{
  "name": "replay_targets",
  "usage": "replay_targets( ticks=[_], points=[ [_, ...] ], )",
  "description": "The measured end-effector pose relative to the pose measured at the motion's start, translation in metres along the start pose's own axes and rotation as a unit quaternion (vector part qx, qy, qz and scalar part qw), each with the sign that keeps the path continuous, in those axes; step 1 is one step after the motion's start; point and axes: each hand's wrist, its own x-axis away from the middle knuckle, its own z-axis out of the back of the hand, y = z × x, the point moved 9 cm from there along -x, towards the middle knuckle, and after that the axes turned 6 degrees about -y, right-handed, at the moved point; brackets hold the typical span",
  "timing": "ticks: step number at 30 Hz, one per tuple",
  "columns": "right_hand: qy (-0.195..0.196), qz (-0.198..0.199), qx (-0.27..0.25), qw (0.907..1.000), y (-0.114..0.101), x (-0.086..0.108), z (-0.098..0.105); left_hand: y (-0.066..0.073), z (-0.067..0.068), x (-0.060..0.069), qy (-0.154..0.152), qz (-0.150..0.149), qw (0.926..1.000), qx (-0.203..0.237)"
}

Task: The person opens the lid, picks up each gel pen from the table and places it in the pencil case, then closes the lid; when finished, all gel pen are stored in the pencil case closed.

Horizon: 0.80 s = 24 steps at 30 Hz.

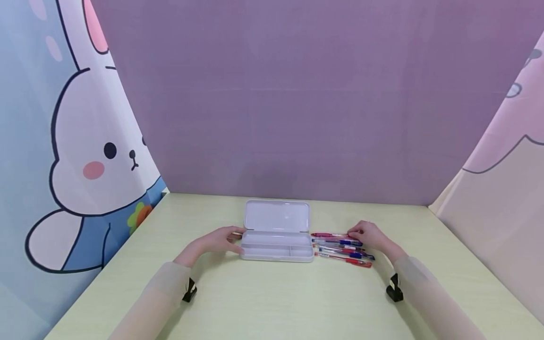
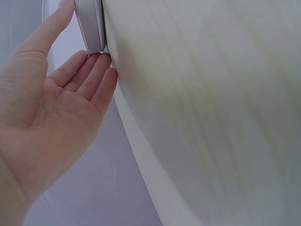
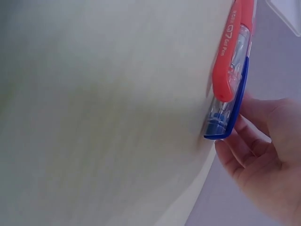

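A white pencil case (image 1: 259, 253) lies on the table, its lid (image 1: 276, 216) folded back and its compartments bare. My left hand (image 1: 216, 240) touches the case's left end with fairly straight fingers, the thumb nearer the front; in the left wrist view the fingertips meet the end of the case (image 2: 89, 26). To the right of the case several red and blue pens lie side by side. My right hand (image 1: 371, 236) pinches the right end of the rearmost red pen (image 1: 329, 234). In the right wrist view, pens (image 3: 226, 84) partly hide the fingertips of the right hand (image 3: 268, 150).
The pale wooden table (image 1: 276, 302) reaches back to a purple cloth (image 1: 289, 94). A cloth with a printed rabbit (image 1: 97, 127) hangs at the left, a pink and cream one (image 1: 501, 198) at the right. A black strap piece (image 1: 394, 289) sits at each wrist.
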Motion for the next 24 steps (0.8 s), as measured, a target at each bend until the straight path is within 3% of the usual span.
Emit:
replay_targets(
  ticks=[11,18,24],
  points=[
    [-0.006,-0.005,0.0,1.0,-0.0005,0.0002,-0.0015,0.001,0.0,0.0007,-0.002,0.005,1.0,0.006],
    [-0.004,-0.021,-0.025,0.9995,0.0032,-0.0003,-0.0016,-0.0003,-0.0001,0.0001,-0.002,0.008,1.0,0.005],
    [-0.006,-0.012,-0.025,0.9996,0.0024,0.0005,-0.0023,0.0009,-0.0003,-0.0003,-0.001,0.009,0.9999,0.008]
  ],
)
